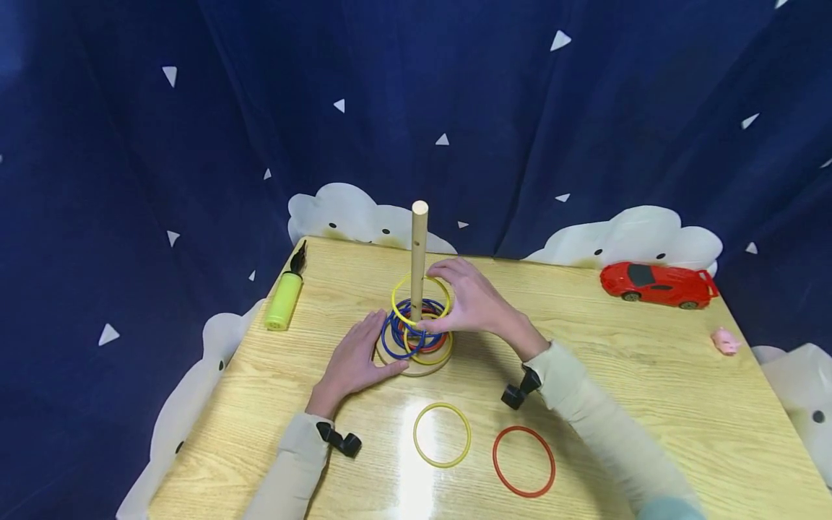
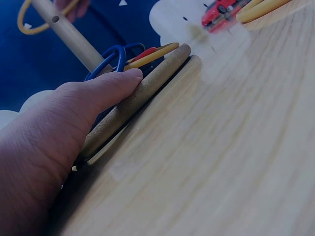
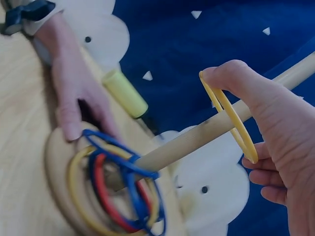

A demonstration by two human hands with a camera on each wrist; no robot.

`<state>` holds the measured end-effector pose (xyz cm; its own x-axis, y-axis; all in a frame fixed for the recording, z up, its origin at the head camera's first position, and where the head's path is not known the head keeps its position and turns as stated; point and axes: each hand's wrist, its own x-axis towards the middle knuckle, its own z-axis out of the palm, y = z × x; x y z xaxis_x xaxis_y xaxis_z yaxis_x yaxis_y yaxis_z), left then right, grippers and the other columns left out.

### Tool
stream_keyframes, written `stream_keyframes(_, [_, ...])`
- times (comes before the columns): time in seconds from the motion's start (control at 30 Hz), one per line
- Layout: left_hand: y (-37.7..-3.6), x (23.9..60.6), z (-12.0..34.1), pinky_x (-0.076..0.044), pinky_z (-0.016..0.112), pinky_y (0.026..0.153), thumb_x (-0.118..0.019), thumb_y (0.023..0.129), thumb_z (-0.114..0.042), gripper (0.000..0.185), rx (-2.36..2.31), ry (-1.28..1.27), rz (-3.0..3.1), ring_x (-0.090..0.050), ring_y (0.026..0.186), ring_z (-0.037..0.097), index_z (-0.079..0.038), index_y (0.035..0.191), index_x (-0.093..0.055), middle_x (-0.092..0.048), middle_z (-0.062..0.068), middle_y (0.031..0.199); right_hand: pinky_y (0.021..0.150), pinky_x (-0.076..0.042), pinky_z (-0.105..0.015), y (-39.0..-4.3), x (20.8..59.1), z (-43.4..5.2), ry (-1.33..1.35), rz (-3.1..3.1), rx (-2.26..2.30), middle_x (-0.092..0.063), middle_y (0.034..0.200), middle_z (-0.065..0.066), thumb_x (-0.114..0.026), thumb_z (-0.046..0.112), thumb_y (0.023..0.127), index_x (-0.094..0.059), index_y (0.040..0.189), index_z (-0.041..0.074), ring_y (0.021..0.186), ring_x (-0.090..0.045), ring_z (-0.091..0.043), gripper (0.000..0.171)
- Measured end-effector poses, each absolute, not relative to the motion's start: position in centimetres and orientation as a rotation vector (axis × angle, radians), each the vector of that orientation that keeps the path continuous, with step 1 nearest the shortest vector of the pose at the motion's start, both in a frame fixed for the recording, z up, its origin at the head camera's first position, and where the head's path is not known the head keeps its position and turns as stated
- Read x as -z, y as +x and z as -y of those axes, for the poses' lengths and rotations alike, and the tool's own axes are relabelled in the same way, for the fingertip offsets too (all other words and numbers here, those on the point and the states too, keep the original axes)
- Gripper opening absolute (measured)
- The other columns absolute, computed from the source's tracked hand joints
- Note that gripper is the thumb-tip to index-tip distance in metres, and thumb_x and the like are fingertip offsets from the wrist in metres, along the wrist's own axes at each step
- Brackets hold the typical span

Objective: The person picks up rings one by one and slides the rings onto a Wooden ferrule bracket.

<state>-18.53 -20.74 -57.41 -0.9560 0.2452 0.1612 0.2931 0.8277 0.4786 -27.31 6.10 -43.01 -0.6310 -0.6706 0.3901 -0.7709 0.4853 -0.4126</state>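
Note:
A wooden peg [image 1: 419, 253] stands upright on a round wooden base [image 1: 425, 368] in the middle of the table. Several blue, yellow and red rings [image 1: 416, 336] lie piled round its foot. My right hand [image 1: 442, 300] pinches a yellow ring [image 1: 399, 307] that circles the peg partway up and tilts; the right wrist view shows this ring [image 3: 231, 120] between thumb and fingers, round the peg [image 3: 197, 140]. My left hand [image 1: 383, 347] lies flat against the base's left rim, with the thumb [image 2: 103, 91] pressing the rim [image 2: 152, 81]. Two loose rings, yellow [image 1: 442, 435] and red [image 1: 523, 461], lie near the front edge.
A yellow-green hand pump [image 1: 284, 300] lies at the table's left edge. At the back right are a red toy car [image 1: 658, 284] and a small pink pig [image 1: 725, 340]. A dark blue curtain [image 1: 585, 108] hangs close behind the table.

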Motion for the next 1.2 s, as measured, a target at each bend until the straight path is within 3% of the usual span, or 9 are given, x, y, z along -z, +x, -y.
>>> stream_keyframes(0.47, [-18.4, 57.4, 20.7, -0.020, 0.046, 0.130, -0.062, 0.084, -0.083, 0.116, 0.791, -0.425, 2.916, -0.023, 0.159, 0.026, -0.009, 0.167, -0.025, -0.029, 0.008, 0.171, 0.104, -0.049, -0.048, -27.6, 48.7, -6.0, 1.232, 2.645, -0.737, -0.066, 0.131, -0.012, -0.085, 0.070, 0.065, -0.069, 0.129, 0.000, 0.121, -0.056, -0.028, 0.097])
stream_keyframes(0.87, [-18.6, 57.4, 20.6, -0.019, 0.043, 0.130, -0.061, 0.084, -0.083, 0.116, 0.773, -0.424, 2.929, -0.021, 0.160, 0.023, -0.013, 0.168, -0.023, -0.026, 0.005, 0.172, 0.114, -0.042, -0.050, -27.6, 51.3, -6.5, 1.180, 2.616, -0.769, -0.057, 0.144, -0.014, -0.079, 0.066, 0.077, -0.056, 0.144, -0.001, 0.133, -0.049, -0.032, 0.098])
stream_keyframes(1.2, [-18.6, 57.7, 20.7, -0.018, 0.044, 0.131, -0.061, 0.084, -0.084, 0.117, 0.784, -0.413, 2.933, -0.021, 0.160, 0.025, -0.014, 0.168, -0.021, -0.026, 0.007, 0.172, 0.121, -0.034, -0.055, -24.9, 52.9, -9.0, 1.101, 2.674, -0.889, -0.045, 0.156, -0.017, -0.081, 0.066, 0.079, -0.039, 0.158, 0.004, 0.145, -0.041, -0.033, 0.109])
